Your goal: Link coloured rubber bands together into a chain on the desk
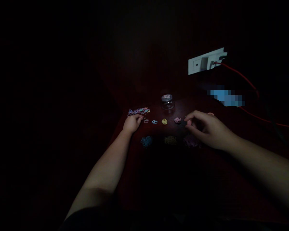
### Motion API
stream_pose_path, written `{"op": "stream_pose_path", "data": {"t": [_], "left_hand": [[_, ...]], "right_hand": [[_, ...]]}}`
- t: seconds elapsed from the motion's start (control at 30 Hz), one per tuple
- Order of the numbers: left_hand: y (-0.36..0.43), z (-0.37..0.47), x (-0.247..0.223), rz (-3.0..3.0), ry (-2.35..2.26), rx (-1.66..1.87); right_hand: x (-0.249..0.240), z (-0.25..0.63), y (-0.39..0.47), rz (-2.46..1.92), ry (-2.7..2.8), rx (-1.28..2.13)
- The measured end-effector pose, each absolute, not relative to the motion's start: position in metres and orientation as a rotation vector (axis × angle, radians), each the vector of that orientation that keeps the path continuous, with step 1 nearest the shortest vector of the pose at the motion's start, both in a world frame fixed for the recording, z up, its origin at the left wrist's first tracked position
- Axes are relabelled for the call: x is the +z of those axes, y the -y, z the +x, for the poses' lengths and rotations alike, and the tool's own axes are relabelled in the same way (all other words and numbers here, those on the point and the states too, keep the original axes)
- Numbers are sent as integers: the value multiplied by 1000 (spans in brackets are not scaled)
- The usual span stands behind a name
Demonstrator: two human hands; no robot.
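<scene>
My left hand [132, 124] rests at the near edge of a mixed pile of small coloured elastic hair ties [138, 111], its fingers pressed together. Whatever they may pinch is too small to make out. Loose ties [146, 120] lie just right of its fingertips. My right hand [204, 127] hovers with thumb and index finger apart, right of a pink clump of ties [177, 120]. Between the hands are pale blue ties [154, 122] and a yellow bunch [164, 121]. Nearer me sit a blue heap [146, 141], a dim yellowish heap [170, 140] and a purplish heap [190, 140].
A clear lidded jar [167, 102] stands behind the row on the dark red table [128, 166]. An orange-pink ring [210, 114] shows behind my right hand. Farther right are a blurred-out bluish object [225, 97], a red cable [240, 74] and a wall socket [197, 65] with a plug.
</scene>
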State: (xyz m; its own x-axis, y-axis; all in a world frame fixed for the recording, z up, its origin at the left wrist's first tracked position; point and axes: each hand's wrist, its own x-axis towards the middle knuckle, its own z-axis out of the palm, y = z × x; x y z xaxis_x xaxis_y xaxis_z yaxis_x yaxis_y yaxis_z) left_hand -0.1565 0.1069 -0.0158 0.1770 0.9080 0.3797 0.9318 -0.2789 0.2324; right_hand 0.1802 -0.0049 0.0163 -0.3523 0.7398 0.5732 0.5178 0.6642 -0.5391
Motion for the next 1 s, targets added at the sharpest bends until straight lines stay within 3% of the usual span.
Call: {"op": "stream_pose_path", "data": {"t": [0.67,1.0], "left_hand": [[-117,-161,-20,-2465,1905,-844],[-124,-144,-16,-2398,1942,-660]], "right_hand": [[16,181,5,-978,2052,335],[15,180,5,-971,2043,363]]}}
